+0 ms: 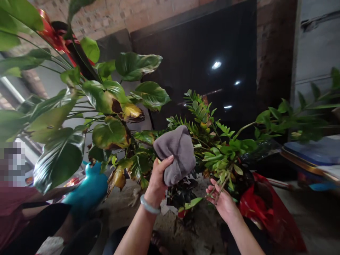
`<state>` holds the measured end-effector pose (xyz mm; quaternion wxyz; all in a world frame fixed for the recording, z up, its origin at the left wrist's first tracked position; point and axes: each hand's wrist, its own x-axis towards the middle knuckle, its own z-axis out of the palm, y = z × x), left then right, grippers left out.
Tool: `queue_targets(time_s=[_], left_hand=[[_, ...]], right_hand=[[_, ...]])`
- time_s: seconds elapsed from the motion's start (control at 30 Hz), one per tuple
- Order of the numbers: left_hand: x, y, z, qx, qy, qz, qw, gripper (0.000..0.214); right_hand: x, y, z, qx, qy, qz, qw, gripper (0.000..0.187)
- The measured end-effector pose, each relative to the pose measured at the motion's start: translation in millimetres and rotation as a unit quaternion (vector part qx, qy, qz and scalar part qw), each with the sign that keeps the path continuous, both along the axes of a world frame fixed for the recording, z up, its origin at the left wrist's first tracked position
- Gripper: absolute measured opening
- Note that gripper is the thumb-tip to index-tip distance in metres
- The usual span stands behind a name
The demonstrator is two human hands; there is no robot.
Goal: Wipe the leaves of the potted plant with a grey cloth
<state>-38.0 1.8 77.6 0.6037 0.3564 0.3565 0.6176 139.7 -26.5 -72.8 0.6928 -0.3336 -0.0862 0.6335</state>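
My left hand (158, 177) grips a bunched grey cloth (177, 153), pressing it against the leaves of a small-leaved green plant (212, 141). A pale bangle (149, 206) sits on that wrist. My right hand (224, 202) lies palm up under a thin stem (221, 186) of the same plant, fingers curled loosely around it. Dark leaves hang between the two hands.
A big plant with broad, partly yellowed leaves (106, 102) fills the left. A turquoise object (89, 189) stands below it. Another person (16, 209) sits at far left. A red bag (265, 212) lies right; a dark glossy panel (212, 53) stands behind.
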Motion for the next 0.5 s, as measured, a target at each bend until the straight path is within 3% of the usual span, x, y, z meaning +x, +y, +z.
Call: queue_targets(time_s=[0.1,0.2,0.27,0.33,0.43,0.5], left_hand=[[9.3,-1.4,-25.8,-0.059,0.033,-0.068,0.995,0.031],[0.4,-24.5,-49.7,-0.148,0.059,-0.159,0.974,0.033],[-10.8,-36.4,-45.5,-0.146,0.047,-0.174,0.973,0.035],[-18.9,-36.7,-26.8,-0.09,0.02,-0.142,0.986,0.036],[-17.8,-17.0,-1.2,-0.023,-0.019,-0.043,0.999,0.029],[-9.7,-2.1,-3.9,-0.046,-0.019,-0.021,0.999,0.024]], right_hand=[[0.8,-2.4,0.8,0.007,-0.026,-0.008,1.0,0.043],[4.6,-6.0,0.9,0.0,-0.034,-0.006,0.999,0.045],[7.5,-8.0,0.6,-0.004,-0.031,0.002,1.0,0.047],[9.0,-8.9,0.1,-0.009,-0.031,0.003,0.999,0.047],[7.7,-7.9,-1.4,-0.012,-0.033,-0.006,0.999,0.044],[6.0,-6.7,-2.8,-0.012,-0.035,-0.007,0.999,0.042]])
